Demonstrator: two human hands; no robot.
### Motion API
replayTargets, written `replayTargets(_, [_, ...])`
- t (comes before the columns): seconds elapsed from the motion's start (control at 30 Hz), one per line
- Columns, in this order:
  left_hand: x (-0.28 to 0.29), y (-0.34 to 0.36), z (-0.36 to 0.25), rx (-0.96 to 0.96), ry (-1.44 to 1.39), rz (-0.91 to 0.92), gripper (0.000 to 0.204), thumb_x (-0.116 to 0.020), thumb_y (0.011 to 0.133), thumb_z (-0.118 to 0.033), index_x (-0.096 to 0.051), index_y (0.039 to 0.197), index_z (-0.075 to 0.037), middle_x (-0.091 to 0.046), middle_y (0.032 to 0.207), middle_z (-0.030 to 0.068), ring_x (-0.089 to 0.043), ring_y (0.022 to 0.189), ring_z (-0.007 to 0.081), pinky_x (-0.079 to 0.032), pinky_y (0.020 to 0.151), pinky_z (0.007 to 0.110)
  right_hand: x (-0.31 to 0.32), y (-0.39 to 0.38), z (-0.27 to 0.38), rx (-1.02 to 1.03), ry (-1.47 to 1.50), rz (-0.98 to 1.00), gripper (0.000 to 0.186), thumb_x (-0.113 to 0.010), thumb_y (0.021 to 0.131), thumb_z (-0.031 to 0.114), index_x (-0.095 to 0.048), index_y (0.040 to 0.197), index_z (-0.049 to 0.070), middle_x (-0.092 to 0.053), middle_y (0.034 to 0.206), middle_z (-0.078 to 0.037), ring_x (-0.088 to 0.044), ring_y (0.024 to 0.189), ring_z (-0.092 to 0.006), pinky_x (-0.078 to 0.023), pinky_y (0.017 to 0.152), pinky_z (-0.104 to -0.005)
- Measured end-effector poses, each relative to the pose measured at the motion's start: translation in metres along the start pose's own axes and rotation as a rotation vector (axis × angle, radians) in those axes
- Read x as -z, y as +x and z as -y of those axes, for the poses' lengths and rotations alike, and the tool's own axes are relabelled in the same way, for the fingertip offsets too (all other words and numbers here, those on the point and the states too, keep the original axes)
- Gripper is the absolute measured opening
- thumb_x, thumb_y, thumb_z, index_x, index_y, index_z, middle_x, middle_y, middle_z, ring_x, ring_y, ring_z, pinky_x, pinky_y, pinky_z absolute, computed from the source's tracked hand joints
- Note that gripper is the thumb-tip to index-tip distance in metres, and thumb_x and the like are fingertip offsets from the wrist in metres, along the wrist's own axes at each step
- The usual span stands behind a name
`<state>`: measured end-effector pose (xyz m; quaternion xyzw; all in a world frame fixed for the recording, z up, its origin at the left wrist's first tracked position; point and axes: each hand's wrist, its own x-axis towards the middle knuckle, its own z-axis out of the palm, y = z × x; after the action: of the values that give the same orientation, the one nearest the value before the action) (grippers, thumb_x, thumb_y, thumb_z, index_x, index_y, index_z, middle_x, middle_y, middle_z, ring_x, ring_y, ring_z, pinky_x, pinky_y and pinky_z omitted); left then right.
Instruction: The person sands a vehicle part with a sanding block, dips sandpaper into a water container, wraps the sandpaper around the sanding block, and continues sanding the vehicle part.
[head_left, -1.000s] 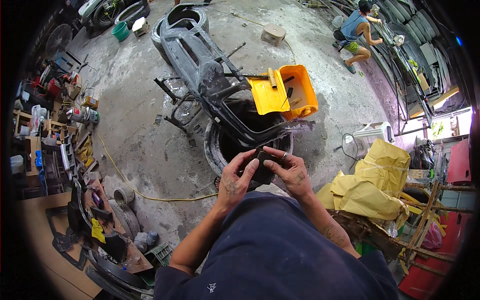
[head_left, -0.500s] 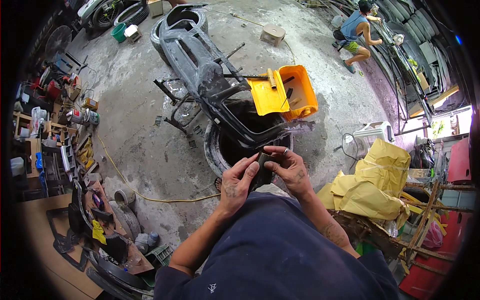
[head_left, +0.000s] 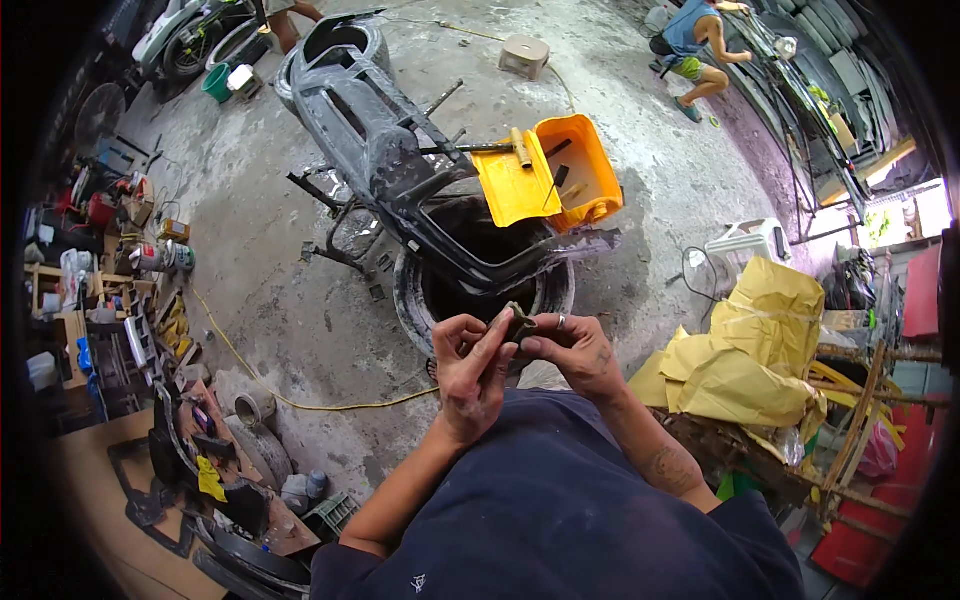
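Observation:
In front of my body, my left hand (head_left: 470,375) and my right hand (head_left: 575,352) pinch a small, dark, folded piece of sandpaper (head_left: 517,326) between them. It is creased, and my fingers cover part of it. Just beyond lies a large black and grey plastic vehicle bumper (head_left: 350,130), propped on tyres and a dark stand. Its near end curves over a tyre (head_left: 412,308) close to my hands. A yellow open container (head_left: 590,165) stands at the bumper's right; a roller-shaped tool (head_left: 521,148) rests on its lid flap.
Tools, cans and shelving (head_left: 110,270) crowd the left side. A yellow hose (head_left: 300,405) runs along the floor. Yellow wrapping paper (head_left: 765,345) lies on a rack at the right. Another person (head_left: 695,50) crouches by long panels at the far right. A stool (head_left: 524,56) stands farther back.
The sandpaper now looks smaller and more folded between my fingers. My left hand has turned, its fingers rising higher. The whole view has shifted slightly, moving the bumper and container leftward and up.

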<state>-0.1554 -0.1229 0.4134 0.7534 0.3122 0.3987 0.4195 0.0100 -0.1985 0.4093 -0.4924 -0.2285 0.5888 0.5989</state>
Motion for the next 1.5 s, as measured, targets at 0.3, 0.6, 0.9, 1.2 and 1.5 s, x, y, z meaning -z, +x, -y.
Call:
replayTargets(0.3, [-0.089,0.027,-0.018,0.128,-0.017,-0.364,0.031,-0.078,0.087,-0.007,-0.069,0.116,-0.001,-0.049,0.123,0.0123,-0.058,0.084,0.0195,-0.050,0.074,0.031,0.091,0.029,0.038,0.030,-0.187,0.172,0.023,-0.074,0.094,0.005,-0.072,0.115,-0.002,-0.075,0.100,-0.004,-0.068,0.091,-0.0086,-0.054,0.084,-0.0230])
replayTargets(0.6, [-0.105,0.007,-0.046,0.518,-0.396,-0.283,0.063,-0.077,0.089,0.002,-0.045,0.142,-0.002,-0.055,0.123,0.0098,-0.062,0.101,0.0131,-0.055,0.085,0.026,0.113,0.066,0.042,-0.022,0.044,0.289,0.031,-0.070,0.099,0.017,-0.069,0.124,-0.001,-0.073,0.112,-0.006,-0.069,0.100,-0.0134,-0.058,0.092,-0.0319])
replayTargets(0.9, [-0.063,-0.005,-0.043,0.026,0.205,-0.245,0.037,-0.076,0.083,0.008,-0.067,0.118,0.002,-0.070,0.100,0.0183,-0.069,0.087,0.0293,-0.055,0.075,0.034,0.085,0.048,0.011,-0.049,0.343,0.278,0.024,-0.067,0.100,0.013,-0.067,0.120,0.002,-0.071,0.118,-0.008,-0.069,0.107,-0.0197,-0.056,0.097,-0.0396])
replayTargets(1.2, [-0.046,-0.033,-0.022,0.276,-0.216,-0.090,0.020,-0.057,0.103,-0.006,-0.066,0.118,0.004,-0.069,0.087,0.0110,-0.065,0.063,0.0132,-0.051,0.058,0.027,0.071,0.028,-0.002,0.001,0.287,0.214,0.028,-0.068,0.099,0.013,-0.066,0.124,0.000,-0.071,0.120,-0.009,-0.068,0.109,-0.0205,-0.055,0.098,-0.0398])
replayTargets(1.5, [-0.054,-0.032,-0.017,0.586,-0.569,-0.158,0.035,-0.049,0.110,-0.022,-0.063,0.116,0.008,-0.070,0.085,0.0096,-0.069,0.066,0.0131,-0.053,0.057,0.025,0.072,0.049,0.006,-0.020,0.132,0.307,0.033,-0.072,0.097,0.015,-0.066,0.124,-0.002,-0.072,0.114,-0.009,-0.070,0.101,-0.0161,-0.057,0.094,-0.0338])
